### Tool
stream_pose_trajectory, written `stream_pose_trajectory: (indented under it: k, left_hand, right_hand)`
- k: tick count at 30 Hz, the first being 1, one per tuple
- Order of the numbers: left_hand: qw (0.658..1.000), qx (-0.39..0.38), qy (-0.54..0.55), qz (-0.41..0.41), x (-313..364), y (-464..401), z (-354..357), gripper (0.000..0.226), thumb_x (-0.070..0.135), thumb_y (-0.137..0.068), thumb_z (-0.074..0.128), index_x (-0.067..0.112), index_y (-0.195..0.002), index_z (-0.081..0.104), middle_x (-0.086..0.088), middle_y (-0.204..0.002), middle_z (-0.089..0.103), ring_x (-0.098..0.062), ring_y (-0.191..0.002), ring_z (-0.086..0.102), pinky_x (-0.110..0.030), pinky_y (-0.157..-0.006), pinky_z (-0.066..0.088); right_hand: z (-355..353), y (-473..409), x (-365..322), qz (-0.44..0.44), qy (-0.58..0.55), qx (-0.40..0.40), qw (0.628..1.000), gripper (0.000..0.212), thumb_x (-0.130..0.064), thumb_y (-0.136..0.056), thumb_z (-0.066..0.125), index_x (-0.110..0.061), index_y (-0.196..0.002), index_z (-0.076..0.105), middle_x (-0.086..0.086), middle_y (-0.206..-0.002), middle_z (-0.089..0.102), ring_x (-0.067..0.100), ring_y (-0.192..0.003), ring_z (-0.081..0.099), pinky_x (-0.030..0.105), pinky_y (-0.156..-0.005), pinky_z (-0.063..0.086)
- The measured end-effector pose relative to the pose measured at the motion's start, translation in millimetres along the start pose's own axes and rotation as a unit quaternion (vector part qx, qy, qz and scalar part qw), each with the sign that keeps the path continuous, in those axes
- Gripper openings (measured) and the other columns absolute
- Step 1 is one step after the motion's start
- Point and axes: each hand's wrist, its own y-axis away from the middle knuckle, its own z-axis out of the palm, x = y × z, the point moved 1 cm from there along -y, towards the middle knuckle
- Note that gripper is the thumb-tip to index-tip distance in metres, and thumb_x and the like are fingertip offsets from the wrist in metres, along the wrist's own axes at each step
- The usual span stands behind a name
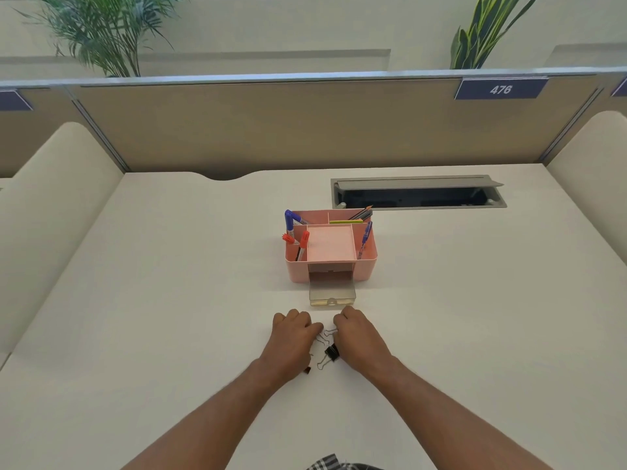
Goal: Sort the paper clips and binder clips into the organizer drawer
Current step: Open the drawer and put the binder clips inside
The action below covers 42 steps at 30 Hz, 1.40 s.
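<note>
Left hand (pixel 292 337) and right hand (pixel 356 337): knuckles up, curled over clips; grasp cannot be told. Black binder clip (pixel 331 353), wire handles toward 7 o'clock, between them. Clear drawer (pixel 332 293) pulled out at 12 o'clock from pink plastic organizer (pixel 368 262).

Head view, looking forward-down at desk (pixel 169 300), seemingly close

Clips (pixel 330 353) partly under hands (pixel 291 337)

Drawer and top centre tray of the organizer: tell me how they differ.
The drawer is clear and smoky; the top centre tray is opaque pink. The drawer sits low at the desk, pulled out of the front; the tray sits up among the pen compartments. Both are rectangular and look empty.
</note>
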Motion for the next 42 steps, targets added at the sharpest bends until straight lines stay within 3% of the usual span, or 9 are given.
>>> stream_pose_trajectory:
  k: [4,8,11,15,22,26,32,37,42]
  left_hand:
    - [1.0,0.007,-0.018,-0.002,-2.2,-3.4,-3.4,0.032,0.004,-0.06,0.064,0.022,-0.086,0.057,0.005,-0.085,0.051,-0.021,-0.08,0.047,-0.032,-0.065,0.024]
    - [0.999,0.037,0.034,-0.007,-5.0,-4.4,-11.1,0.016,0.019,-0.082,0.061,0.021,-0.097,0.061,0.004,-0.098,0.055,-0.021,-0.093,0.048,-0.034,-0.074,0.033]
    - [0.991,0.079,0.091,-0.051,-4.4,-8.5,-28.9,0.018,0.03,-0.091,0.056,0.023,-0.106,0.061,0.006,-0.104,0.056,-0.019,-0.099,0.049,-0.035,-0.083,0.037]
    - [0.978,0.145,0.101,-0.111,2.0,-32.4,-51.7,0.02,0.035,-0.091,0.057,0.022,-0.104,0.063,0.003,-0.1,0.06,-0.02,-0.094,0.052,-0.036,-0.081,0.041]
    - [0.978,0.129,0.079,-0.142,11.6,-70.5,-59.3,0.016,0.033,-0.085,0.065,0.023,-0.096,0.07,0.005,-0.109,0.064,-0.021,-0.098,0.058,-0.037,-0.077,0.043]
    - [0.978,0.125,0.097,-0.135,8.6,-72.1,-52.5,0.016,0.033,-0.086,0.067,0.023,-0.097,0.072,0.005,-0.115,0.062,-0.022,-0.101,0.057,-0.036,-0.078,0.042]
    - [0.967,0.127,0.148,-0.162,-5.5,-44.7,-43.5,0.026,0.019,-0.094,0.054,0.018,-0.119,0.063,-0.005,-0.109,0.062,-0.026,-0.1,0.054,-0.036,-0.083,0.042]
    - [0.968,0.055,0.183,-0.163,-24.2,-0.1,-13.3,0.062,-0.01,-0.079,0.051,0.023,-0.131,0.057,-0.002,-0.108,0.045,-0.019,-0.101,0.043,-0.027,-0.084,0.044]
    - [0.977,0.013,0.176,-0.122,-26.0,20.2,3.3,0.042,0.002,-0.088,0.055,0.02,-0.126,0.06,-0.002,-0.111,0.041,-0.021,-0.104,0.044,-0.027,-0.087,0.044]
  right_hand:
    - [-0.6,1.1,2.3,0.007,-0.007,0.009,1.0,0.013,-0.003,-0.085,0.045,-0.006,-0.084,0.057,0.008,-0.093,0.054,0.023,-0.081,0.047,0.033,-0.066,0.041]
    - [-14.3,4.3,3.9,0.022,-0.05,0.051,0.997,0.014,-0.017,-0.091,0.051,-0.008,-0.092,0.062,0.004,-0.096,0.052,0.021,-0.08,0.053,0.028,-0.069,0.044]
    - [-34.6,2.2,2.6,0.02,-0.095,0.117,0.988,0.011,-0.016,-0.089,0.058,-0.009,-0.094,0.065,0.003,-0.091,0.054,0.019,-0.075,0.054,0.028,-0.067,0.048]
    - [-56.8,-22.7,4.3,0.04,-0.113,0.178,0.977,0.009,-0.015,-0.089,0.06,-0.01,-0.092,0.067,0.003,-0.089,0.056,0.019,-0.076,0.056,0.029,-0.067,0.049]
    - [-53.9,-55.1,8.6,0.028,-0.08,0.137,0.987,0.017,-0.007,-0.089,0.053,-0.004,-0.097,0.068,0.01,-0.108,0.062,0.023,-0.089,0.059,0.023,-0.068,0.041]
    - [-50.8,-59.2,12.1,0.026,-0.095,0.125,0.987,0.021,-0.006,-0.09,0.047,-0.01,-0.101,0.065,-0.003,-0.102,0.056,0.009,-0.085,0.052,0.006,-0.064,0.037]
    - [-51.6,-35.8,12.5,-0.018,-0.091,0.153,0.984,0.018,-0.007,-0.091,0.052,-0.007,-0.094,0.069,0.005,-0.093,0.062,0.021,-0.087,0.057,0.029,-0.071,0.05]
    - [-27.8,6.8,6.8,-0.098,-0.067,-0.077,0.99,0.052,0.003,-0.082,0.046,-0.02,-0.125,0.063,0.0,-0.12,0.056,0.019,-0.114,0.046,0.03,-0.094,0.043]
    - [-5.5,23.2,7.1,-0.139,-0.004,-0.083,0.987,0.041,-0.001,-0.082,0.049,-0.017,-0.117,0.064,0.002,-0.116,0.056,0.025,-0.106,0.047,0.033,-0.084,0.043]
